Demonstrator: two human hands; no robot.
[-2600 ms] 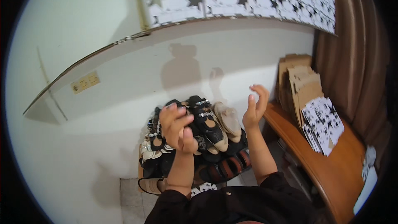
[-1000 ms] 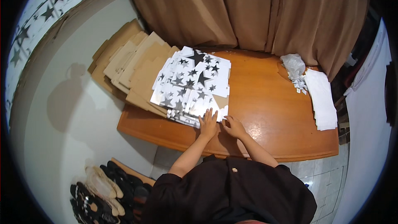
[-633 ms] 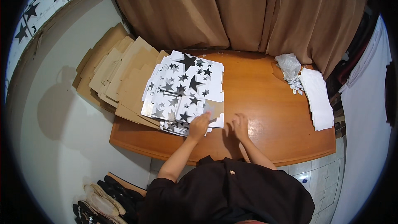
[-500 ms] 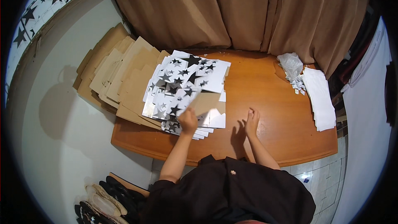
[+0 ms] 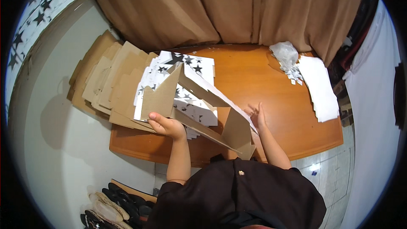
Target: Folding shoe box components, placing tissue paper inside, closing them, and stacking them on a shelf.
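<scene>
A half-unfolded cardboard box [image 5: 241, 128], brown inside and pale outside, stands tilted above the table between my hands. Its long walls slope down from upper left to lower right, toward my chest. My left hand [image 5: 169, 127] is against the box's near left side, fingers stretched out toward the wall. On the other side my right hand [image 5: 259, 118] is raised with fingers spread, close to the box's right edge; whether it touches cannot be made out. Behind the box lies a stack of flat white cartons [image 5: 204, 65] with black and grey stars, partly hidden by it.
Flat brown cardboard sheets [image 5: 127, 76] are piled at the table's left against the wall. A clear plastic bag [image 5: 285, 55] with small white pieces and a stack of white sheets [image 5: 320, 89] lie at the right. A brown curtain [image 5: 237, 8] hangs behind the wooden table [image 5: 241, 80].
The folded star-print carton from my left hand has opened out into a box shape and moved nearer to me. My left hand has moved left and its fingers have straightened; my right fingers have spread.
</scene>
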